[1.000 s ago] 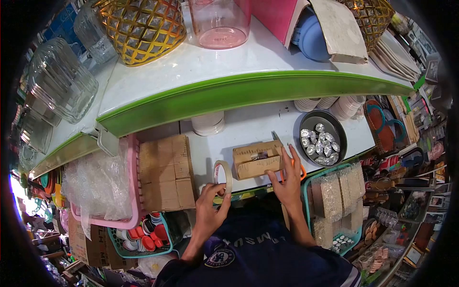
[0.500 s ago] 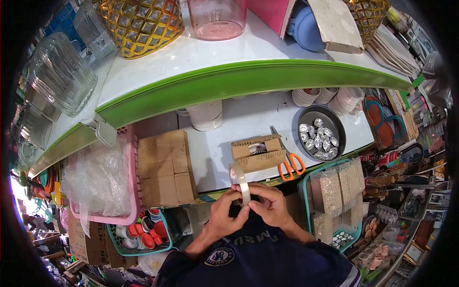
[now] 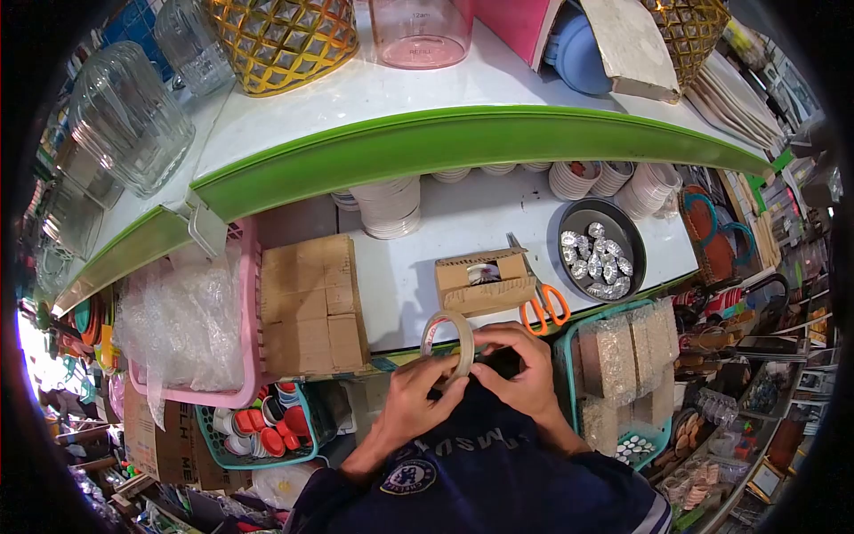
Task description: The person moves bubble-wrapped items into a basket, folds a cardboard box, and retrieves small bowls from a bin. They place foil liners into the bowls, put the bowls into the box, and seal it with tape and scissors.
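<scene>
A roll of clear tape stands on edge in my left hand, whose fingers and thumb close on its lower part. Beside the roll's outer edge is my right hand, with bent fingers and the thumb tip close to the tape. Whether those fingers hold the tape's loose end is too small to tell. Just beyond the hands, a small opened cardboard box lies on the white shelf, showing something white and dark inside. Orange-handled scissors rest against its right side, blades partly hidden.
A dark round pan holds several shiny silver pieces. Flattened cardboard lies at left, near a pink basket of clear plastic. A teal basket with bubble-wrapped boxes stands at right. The green shelf edge overhangs the work surface.
The tape roll has turned, so its ring opening shows more. My right hand has shifted slightly right, away from the roll. The view has moved a little.
</scene>
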The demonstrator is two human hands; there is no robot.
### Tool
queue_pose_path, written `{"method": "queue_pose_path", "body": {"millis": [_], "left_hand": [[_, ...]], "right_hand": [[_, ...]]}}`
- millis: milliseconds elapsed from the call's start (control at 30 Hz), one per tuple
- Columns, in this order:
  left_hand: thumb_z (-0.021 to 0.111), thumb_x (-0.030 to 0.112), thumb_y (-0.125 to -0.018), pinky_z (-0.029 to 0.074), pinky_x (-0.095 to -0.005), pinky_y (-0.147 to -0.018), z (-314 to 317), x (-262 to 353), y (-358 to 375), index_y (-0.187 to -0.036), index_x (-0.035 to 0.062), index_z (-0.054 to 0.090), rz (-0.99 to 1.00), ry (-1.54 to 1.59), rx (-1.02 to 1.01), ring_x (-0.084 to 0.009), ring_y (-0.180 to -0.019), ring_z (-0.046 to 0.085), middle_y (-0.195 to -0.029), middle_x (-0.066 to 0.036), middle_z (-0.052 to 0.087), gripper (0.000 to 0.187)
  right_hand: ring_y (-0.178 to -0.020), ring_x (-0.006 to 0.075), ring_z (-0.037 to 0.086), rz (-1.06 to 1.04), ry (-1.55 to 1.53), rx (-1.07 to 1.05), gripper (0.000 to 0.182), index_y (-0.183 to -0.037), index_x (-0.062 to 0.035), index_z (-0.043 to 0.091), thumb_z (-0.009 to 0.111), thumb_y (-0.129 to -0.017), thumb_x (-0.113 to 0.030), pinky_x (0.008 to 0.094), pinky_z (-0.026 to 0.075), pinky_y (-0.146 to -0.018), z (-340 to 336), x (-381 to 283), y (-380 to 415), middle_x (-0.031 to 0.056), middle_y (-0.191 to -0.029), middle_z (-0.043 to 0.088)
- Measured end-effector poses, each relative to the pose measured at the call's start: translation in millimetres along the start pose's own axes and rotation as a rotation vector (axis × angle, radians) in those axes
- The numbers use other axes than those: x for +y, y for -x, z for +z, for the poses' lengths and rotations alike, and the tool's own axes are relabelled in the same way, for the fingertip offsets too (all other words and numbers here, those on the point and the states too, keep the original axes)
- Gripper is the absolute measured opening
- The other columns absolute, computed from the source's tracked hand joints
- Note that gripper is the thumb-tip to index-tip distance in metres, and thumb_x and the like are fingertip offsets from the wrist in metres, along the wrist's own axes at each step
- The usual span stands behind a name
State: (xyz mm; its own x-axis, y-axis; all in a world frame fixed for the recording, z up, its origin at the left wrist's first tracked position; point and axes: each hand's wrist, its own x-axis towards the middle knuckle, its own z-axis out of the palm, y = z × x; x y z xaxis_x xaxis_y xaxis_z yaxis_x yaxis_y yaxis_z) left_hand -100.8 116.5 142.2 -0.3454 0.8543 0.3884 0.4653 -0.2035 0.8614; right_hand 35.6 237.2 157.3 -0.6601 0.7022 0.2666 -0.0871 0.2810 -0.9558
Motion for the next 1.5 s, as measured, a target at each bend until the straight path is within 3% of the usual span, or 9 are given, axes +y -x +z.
{"method": "queue_pose_path", "body": {"millis": [67, 167, 400, 567, 833, 967, 1167, 1300, 1500], "left_hand": [[0.073, 0.002, -0.079, 0.050, -0.0297, -0.055, 0, 1, 0, -0.105, -0.0035, 0.064, -0.012, -0.007, 0.003, -0.0196, -0.061, 0.063, -0.076, -0.011, 0.064, 0.028], [0.073, 0.003, -0.079, 0.050, -0.0288, -0.053, 1, 0, 2, -0.105, -0.0035, 0.065, -0.025, -0.026, 0.002, -0.0180, -0.058, 0.062, -0.073, -0.010, 0.063, 0.028], [0.073, 0.004, -0.080, 0.049, -0.0288, -0.052, 5, -2, 4, -0.105, -0.0029, 0.065, -0.103, -0.018, -0.009, -0.0173, -0.056, 0.061, -0.070, -0.010, 0.062, 0.027], [0.071, 0.005, -0.083, 0.052, -0.0278, -0.060, 6, -2, 6, -0.106, -0.0015, 0.066, -0.186, -0.038, -0.039, -0.0147, -0.063, 0.064, -0.076, -0.010, 0.066, 0.025], [0.072, 0.006, -0.083, 0.048, -0.0283, -0.053, 10, -3, 7, -0.107, -0.0009, 0.065, -0.175, -0.047, -0.035, -0.0145, -0.057, 0.060, -0.071, -0.010, 0.063, 0.026], [0.069, 0.007, -0.086, 0.048, -0.0269, -0.056, 7, 1, 7, -0.108, -0.0005, 0.065, -0.329, 0.036, -0.070, -0.0107, -0.061, 0.060, -0.072, -0.010, 0.065, 0.024], [0.066, 0.007, -0.088, 0.049, -0.0261, -0.060, 11, -1, 5, -0.109, 0.0000, 0.065, -0.331, 0.056, -0.054, -0.0091, -0.065, 0.062, -0.075, -0.010, 0.067, 0.022], [0.066, 0.006, -0.088, 0.049, -0.0263, -0.060, 12, -1, 6, -0.108, -0.0002, 0.065, -0.344, 0.026, -0.089, -0.0099, -0.066, 0.062, -0.074, -0.010, 0.066, 0.021], [0.071, 0.008, -0.083, 0.047, -0.0287, -0.054, 14, -5, 9, -0.105, 0.0002, 0.065, -0.308, 0.049, -0.073, -0.0155, -0.057, 0.058, -0.068, -0.010, 0.061, 0.024]], "right_hand": [[-0.089, 0.0214, 0.067, -0.184, 0.236, -0.064, 0.028, -0.100, -0.0029, 0.070, 0.078, -0.073, -0.004, 0.0304, 0.054, -0.078, -5, -2, -4, 0.0105, -0.104, 0.068], [-0.087, 0.0224, 0.067, -0.182, 0.265, -0.041, 0.019, -0.092, -0.0049, 0.073, 0.078, -0.073, -0.004, 0.0310, 0.054, -0.076, -6, 1, -2, 0.0092, -0.103, 0.068], [-0.084, 0.0221, 0.068, -0.273, 0.434, -0.059, 0.013, -0.086, -0.0037, 0.073, 0.077, -0.074, -0.006, 0.0332, 0.053, -0.072, -9, 1, -2, 0.0099, -0.099, 0.070], [-0.081, 0.0244, 0.065, -0.414, 0.614, -0.090, 0.017, -0.092, -0.0022, 0.062, 0.072, -0.079, -0.008, 0.0336, 0.052, -0.068, -5, 3, -7, 0.0079, -0.099, 0.066], [-0.088, 0.0291, 0.065, -0.143, 0.390, -0.145, 0.011, -0.096, -0.0016, 0.058, 0.063, -0.088, -0.007, 0.0356, 0.052, -0.073, -5, 15, -2, 0.0112, -0.101, 0.064], [-0.094, 0.0273, 0.067, 0.040, 0.188, -0.191, 0.015, -0.101, -0.0018, 0.060, 0.065, -0.088, -0.008, 0.0334, 0.053, -0.078, -14, 16, -2, 0.0114, -0.105, 0.065], [-0.096, 0.0236, 0.067, -0.067, 0.247, -0.201, 0.019, -0.098, -0.0033, 0.066, 0.073, -0.082, -0.009, 0.0317, 0.054, -0.081, -14, 10, -5, 0.0102, -0.108, 0.067], [-0.095, 0.0247, 0.067, -0.007, 0.232, -0.198, 0.017, -0.095, -0.0034, 0.067, 0.074, -0.081, -0.010, 0.0330, 0.053, -0.080, -17, 13, -4, 0.0102, -0.107, 0.067], [-0.093, 0.0289, 0.067, -0.084, 0.380, -0.205, 0.008, -0.094, -0.0028, 0.059, 0.063, -0.088, -0.006, 0.0349, 0.052, -0.079, -13, 11, -6, 0.0117, -0.106, 0.067]]}}
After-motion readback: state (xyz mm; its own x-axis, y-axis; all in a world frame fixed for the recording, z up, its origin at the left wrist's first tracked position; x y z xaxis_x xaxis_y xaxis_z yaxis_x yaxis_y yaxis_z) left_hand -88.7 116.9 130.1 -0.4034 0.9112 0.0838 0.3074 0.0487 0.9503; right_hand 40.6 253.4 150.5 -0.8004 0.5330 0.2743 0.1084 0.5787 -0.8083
